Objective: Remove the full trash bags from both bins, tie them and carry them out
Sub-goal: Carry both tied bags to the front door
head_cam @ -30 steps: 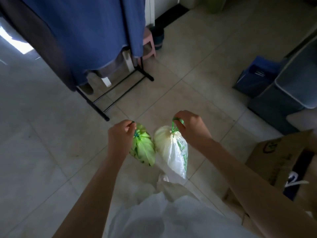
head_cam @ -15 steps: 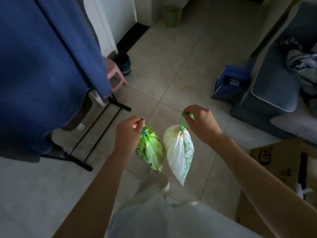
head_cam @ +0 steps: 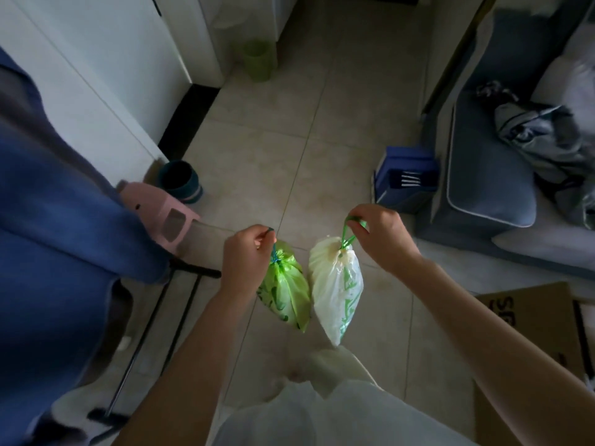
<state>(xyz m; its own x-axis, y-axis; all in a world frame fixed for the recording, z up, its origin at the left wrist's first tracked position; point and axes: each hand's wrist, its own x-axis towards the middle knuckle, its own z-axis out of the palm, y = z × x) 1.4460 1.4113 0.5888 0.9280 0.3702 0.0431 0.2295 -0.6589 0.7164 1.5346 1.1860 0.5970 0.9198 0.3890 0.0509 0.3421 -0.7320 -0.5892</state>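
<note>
Two tied trash bags hang in the middle of the head view, one from each fist. The left hand [head_cam: 246, 252] is clenched on the drawstring of the green bag [head_cam: 285, 294], and the right hand [head_cam: 381, 238] is closed through the green loop of the white bag [head_cam: 336, 291]; the two bags dangle side by side, touching or nearly so, clear of the tiled floor [head_cam: 257, 149], just ahead of the person's pale clothing at the lower centre. What has changed over the last second is the surroundings, not the hold: the blue cloth [head_cam: 58, 252] on the black rack [head_cam: 180, 294], which a second ago filled the upper left, now sits at the left edge and lower left, the pink stool [head_cam: 161, 214] and the dark small bin [head_cam: 180, 181] have slid from the top of the frame to centre left, and a green bin [head_cam: 257, 59] by the white cabinets has come into sight at the upper centre. The blue paper bag [head_cam: 405, 181] and the grey sofa [head_cam: 489, 175] with crumpled clothing on it have moved to the right and upper right, while the cardboard box [head_cam: 531, 333] stays at the lower right. Both fists and both bags keep the same place relative to the body. This suggests the person is walking forward along the open strip of floor, so removal and tying look finished and only the carrying out remains. The likely care now is to keep both drawstrings firmly gripped and to steer between the rack's feet at the left and the box at the right.
</note>
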